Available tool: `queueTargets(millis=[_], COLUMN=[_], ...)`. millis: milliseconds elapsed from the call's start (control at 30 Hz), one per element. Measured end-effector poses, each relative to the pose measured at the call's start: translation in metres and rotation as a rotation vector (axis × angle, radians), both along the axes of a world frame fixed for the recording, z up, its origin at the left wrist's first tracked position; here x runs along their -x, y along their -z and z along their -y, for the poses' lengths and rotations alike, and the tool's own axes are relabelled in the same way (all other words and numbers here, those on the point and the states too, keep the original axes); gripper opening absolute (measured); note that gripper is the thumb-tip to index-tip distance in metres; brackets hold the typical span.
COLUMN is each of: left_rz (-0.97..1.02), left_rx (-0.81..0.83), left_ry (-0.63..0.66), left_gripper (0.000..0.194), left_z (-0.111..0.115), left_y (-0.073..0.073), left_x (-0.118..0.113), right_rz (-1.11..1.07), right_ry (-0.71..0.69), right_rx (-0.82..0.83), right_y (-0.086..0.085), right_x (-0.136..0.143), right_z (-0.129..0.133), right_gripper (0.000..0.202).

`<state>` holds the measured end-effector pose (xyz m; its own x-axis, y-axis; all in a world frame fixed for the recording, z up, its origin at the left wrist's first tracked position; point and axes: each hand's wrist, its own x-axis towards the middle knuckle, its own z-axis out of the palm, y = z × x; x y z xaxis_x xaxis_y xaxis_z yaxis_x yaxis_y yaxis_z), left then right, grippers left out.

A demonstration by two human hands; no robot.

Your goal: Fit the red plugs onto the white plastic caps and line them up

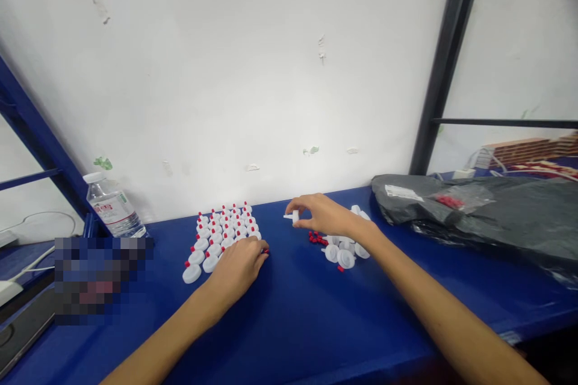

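Note:
Between the thumb and fingers of my right hand (316, 215) is a white nozzle cap (295, 217), its thin spout pointing left. My left hand (241, 261) is closed, with a small red tip (266, 251) at its fingertips. Just beyond that hand stand rows of white caps with red tips (215, 237), partly hidden by it. Below my right wrist lie a loose pile of white caps (345, 257) and a small heap of red tips (317, 238). One single red tip (341, 268) rests in front of the pile.
A water bottle (116, 207) stands at the left by the wall. Grey plastic bags (483, 216) cover the right back of the blue table (289, 325), with a bag of red pieces (449, 201) on them. A dark device (27, 325) lies at the left edge.

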<state>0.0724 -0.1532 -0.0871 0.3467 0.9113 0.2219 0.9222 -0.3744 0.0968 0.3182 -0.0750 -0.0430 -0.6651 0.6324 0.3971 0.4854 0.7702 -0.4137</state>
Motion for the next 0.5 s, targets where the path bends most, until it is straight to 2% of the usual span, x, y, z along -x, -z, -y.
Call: queueTargets(millis=[233, 400, 500], left_rz=[0.076, 0.228, 0.319], left_rx=[0.002, -0.013, -0.083], left_ry=[0.037, 0.031, 0.060], left_gripper=[0.015, 0.015, 0.015], left_z=[0.010, 0.007, 0.002], left_y=[-0.005, -0.015, -0.021], left_x=[-0.013, -0.011, -0.008], right_rz=[-0.030, -0.058, -0.091], right_ry=[-0.069, -0.105, -0.142], right_rx=[0.022, 0.079, 0.119], right_y=[0.002, -0.001, -0.002], right_x=[0.002, 0.003, 0.004], right_z=[0.001, 0.005, 0.008], right_gripper=[0.035, 0.048, 0.052])
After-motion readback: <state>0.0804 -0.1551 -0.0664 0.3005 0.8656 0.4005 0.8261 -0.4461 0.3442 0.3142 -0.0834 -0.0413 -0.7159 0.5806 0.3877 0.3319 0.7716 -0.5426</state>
